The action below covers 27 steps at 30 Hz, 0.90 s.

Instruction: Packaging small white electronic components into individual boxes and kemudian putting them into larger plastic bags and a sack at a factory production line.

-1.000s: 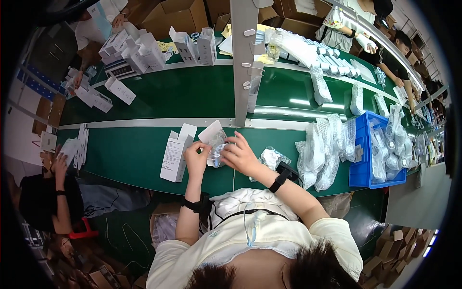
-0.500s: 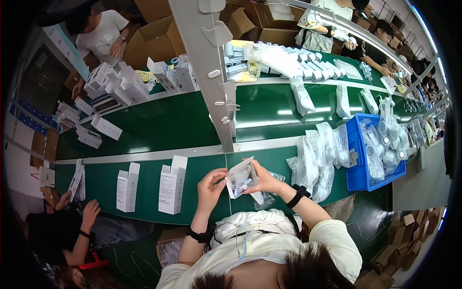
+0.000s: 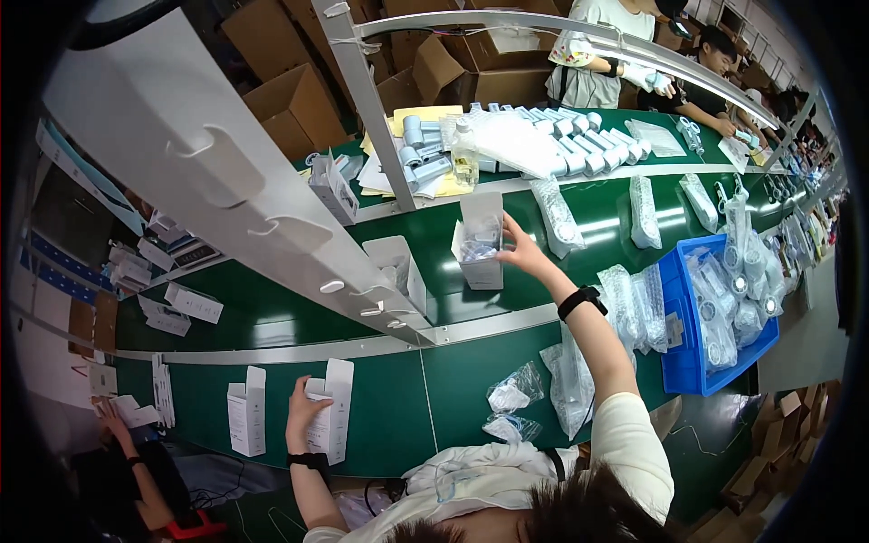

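My right hand [image 3: 518,246] reaches far forward and grips an open white carton [image 3: 482,271] by its right side, over the green surface beyond the near bench. Its lid flap stands up, and clear-bagged parts show inside. I cannot tell whether its base touches the surface. On the near bench, my left hand [image 3: 306,409] is closed around the upper left of a second open white carton [image 3: 337,425], which stands upright. Left of it stands another open carton [image 3: 246,416]. Two small clear bags with white parts [image 3: 512,389] lie on the bench between my arms.
A blue crate [image 3: 674,362] of bagged parts stands at the right, beside bubble-wrapped items [image 3: 570,380]. A metal post [image 3: 272,217] and rail cross the view. Another carton [image 3: 403,271] sits behind the post. Co-workers' hands [image 3: 113,421] are at the left and across the belt.
My right hand has carried the filled carton forward from the near bench to the far surface. My left hand has let go of it, moved left and taken hold of another carton.
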### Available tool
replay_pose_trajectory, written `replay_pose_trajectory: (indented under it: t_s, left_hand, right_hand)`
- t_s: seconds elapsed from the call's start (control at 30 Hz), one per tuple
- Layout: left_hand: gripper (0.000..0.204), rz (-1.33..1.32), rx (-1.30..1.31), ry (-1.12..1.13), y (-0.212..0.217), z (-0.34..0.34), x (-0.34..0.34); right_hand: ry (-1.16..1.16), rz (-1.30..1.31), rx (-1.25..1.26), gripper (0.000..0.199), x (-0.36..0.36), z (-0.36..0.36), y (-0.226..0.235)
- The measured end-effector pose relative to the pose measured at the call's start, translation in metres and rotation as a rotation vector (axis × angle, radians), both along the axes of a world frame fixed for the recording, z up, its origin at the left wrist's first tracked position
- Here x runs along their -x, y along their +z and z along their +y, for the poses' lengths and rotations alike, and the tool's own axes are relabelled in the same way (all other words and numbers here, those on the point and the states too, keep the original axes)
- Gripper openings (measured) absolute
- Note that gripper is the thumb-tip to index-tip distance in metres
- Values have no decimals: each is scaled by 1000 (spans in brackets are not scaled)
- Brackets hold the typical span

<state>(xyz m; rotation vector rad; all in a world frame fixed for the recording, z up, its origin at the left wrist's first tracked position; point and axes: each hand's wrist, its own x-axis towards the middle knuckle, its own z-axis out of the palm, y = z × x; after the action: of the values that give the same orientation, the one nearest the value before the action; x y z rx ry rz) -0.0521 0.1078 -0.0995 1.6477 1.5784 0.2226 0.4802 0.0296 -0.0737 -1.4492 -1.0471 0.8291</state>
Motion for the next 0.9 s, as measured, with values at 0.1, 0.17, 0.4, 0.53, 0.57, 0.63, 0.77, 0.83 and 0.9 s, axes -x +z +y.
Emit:
replay_pose_trajectory:
  t_s: [0.1,0.17,0.4,0.53,0.57,0.63,0.77,0.83,0.9]
  left_hand:
    - [70,258,-21,-52,15,-13,-9]
    - [67,-2,-161,-16,15,-27,-12]
    - [70,-607,147,155,28,-71,-47]
    - [71,-692,126,-17,49,-91,-77]
    - [69,-646,48,-119,55,-94,-88]
    - [69,-556,54,-197,59,-96,-101]
    - [69,-373,-11,-383,68,-97,-126]
    - [67,-368,-167,-443,74,-100,-136]
    - [67,-341,-262,-460,83,-108,-146]
  right_hand:
    - [-92,48,-224,62,-48,10,-19]
    - [-599,-735,-49,61,-99,17,-46]
    - [-355,-726,855,58,-117,25,-80]
    - [-125,-1206,715,67,-48,28,-74]
    - [-77,-1171,664,75,-34,27,-68]
    - [-126,-1050,669,80,-28,27,-85]
    - [-195,-694,640,92,-31,17,-90]
    - [-145,-462,567,96,-31,0,-76]
    - [-232,-167,356,87,-11,-22,-25]
